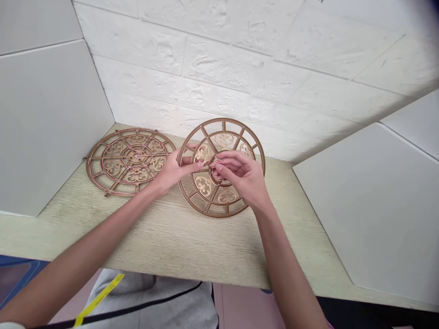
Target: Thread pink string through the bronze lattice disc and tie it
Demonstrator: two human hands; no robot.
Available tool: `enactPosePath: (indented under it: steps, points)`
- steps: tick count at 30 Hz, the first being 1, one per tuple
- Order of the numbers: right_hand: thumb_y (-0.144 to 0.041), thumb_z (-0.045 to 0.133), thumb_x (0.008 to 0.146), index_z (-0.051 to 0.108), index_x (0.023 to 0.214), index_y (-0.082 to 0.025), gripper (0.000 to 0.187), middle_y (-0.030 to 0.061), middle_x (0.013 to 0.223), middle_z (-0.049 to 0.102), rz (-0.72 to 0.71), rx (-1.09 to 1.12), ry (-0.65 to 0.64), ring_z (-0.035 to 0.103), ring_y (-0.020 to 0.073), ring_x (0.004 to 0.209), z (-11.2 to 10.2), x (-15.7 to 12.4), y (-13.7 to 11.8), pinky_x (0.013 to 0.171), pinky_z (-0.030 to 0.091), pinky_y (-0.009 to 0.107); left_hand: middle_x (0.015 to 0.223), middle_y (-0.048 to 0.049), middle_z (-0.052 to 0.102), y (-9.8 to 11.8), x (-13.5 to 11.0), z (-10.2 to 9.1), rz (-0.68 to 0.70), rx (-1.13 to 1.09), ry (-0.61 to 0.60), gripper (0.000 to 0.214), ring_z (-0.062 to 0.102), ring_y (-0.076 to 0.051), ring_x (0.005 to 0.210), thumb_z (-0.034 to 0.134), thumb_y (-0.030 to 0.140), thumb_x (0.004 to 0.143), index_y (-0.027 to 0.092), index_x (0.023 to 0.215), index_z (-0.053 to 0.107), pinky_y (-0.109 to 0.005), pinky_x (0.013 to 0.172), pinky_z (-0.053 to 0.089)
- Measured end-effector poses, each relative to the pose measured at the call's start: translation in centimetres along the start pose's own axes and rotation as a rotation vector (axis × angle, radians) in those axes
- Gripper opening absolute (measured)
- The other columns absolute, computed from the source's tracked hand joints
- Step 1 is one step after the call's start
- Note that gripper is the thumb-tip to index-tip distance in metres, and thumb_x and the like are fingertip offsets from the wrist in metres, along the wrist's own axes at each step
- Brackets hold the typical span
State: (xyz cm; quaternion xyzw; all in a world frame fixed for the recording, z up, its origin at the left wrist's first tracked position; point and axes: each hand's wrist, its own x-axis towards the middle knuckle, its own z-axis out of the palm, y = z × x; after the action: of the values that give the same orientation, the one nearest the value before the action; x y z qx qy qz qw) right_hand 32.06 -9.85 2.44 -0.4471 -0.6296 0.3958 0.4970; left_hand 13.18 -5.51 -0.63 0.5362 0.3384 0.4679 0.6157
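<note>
Two round bronze-coloured openwork discs with scrollwork panels are here, perhaps trivets. One disc [128, 162] lies flat at the left, and no hand touches it. The other disc [219, 202] stands tilted up at the middle, its upper rim leaning back. My left hand [171, 171] reaches across that disc's left side, with the fingers at its inner ring. My right hand [238, 176] is bunched at the disc's hub, pinching a thin loop of wire [216, 167]. The fingers hide most of the loop and the hub.
The discs rest on a pale wood-grain shelf [178, 242]. White brick-textured panelling [219, 59] rises behind, with plain white panels [44, 123] at the left and right [373, 205]. Below the shelf's front edge are a grey garment and a yellow strap.
</note>
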Motion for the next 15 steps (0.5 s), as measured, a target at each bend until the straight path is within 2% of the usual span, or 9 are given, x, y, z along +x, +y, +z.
enactPosePath:
  steps: [6,10,12,15]
  points:
    - [-0.039,0.071,0.084,0.068,0.092,-0.020,0.021,0.0035,0.083,0.071,-0.123,-0.193,0.118,0.068,0.0137,0.067,0.17,-0.05,0.48,0.063,0.059,0.028,0.100,-0.0064,0.073,0.01,-0.03,0.05,-0.022,-0.012,0.002,0.072,0.071,-0.019,0.095,0.085,0.032,0.068,0.017,0.131,0.053,-0.027,0.084,0.058]
    - [-0.036,0.068,0.086,0.070,0.086,-0.020,0.016,0.0047,0.089,0.072,-0.212,-0.327,0.148,0.068,0.0141,0.069,0.31,-0.20,0.37,0.063,0.058,0.028,0.101,-0.0067,0.073,-0.02,-0.04,0.04,-0.021,-0.009,-0.008,0.071,0.071,-0.020,0.097,0.084,0.033,0.069,0.018,0.131,0.053,-0.029,0.087,0.058]
    - [-0.036,0.070,0.085,0.070,0.085,-0.020,0.016,0.0043,0.086,0.073,-0.194,-0.299,0.149,0.067,0.0139,0.066,0.49,-0.26,0.13,0.060,0.058,0.028,0.103,-0.0069,0.073,-0.06,-0.06,0.03,-0.010,-0.008,-0.011,0.072,0.071,-0.021,0.099,0.085,0.034,0.069,0.018,0.131,0.053,-0.030,0.089,0.058]
    - [-0.039,0.074,0.081,0.068,0.086,-0.020,0.021,0.0028,0.077,0.072,-0.088,-0.134,0.116,0.067,0.0141,0.062,0.76,-0.27,-0.24,0.058,0.058,0.027,0.106,-0.0076,0.073,-0.10,-0.05,0.00,0.005,-0.002,-0.029,0.074,0.071,-0.020,0.099,0.085,0.036,0.069,0.018,0.133,0.052,-0.030,0.090,0.057]
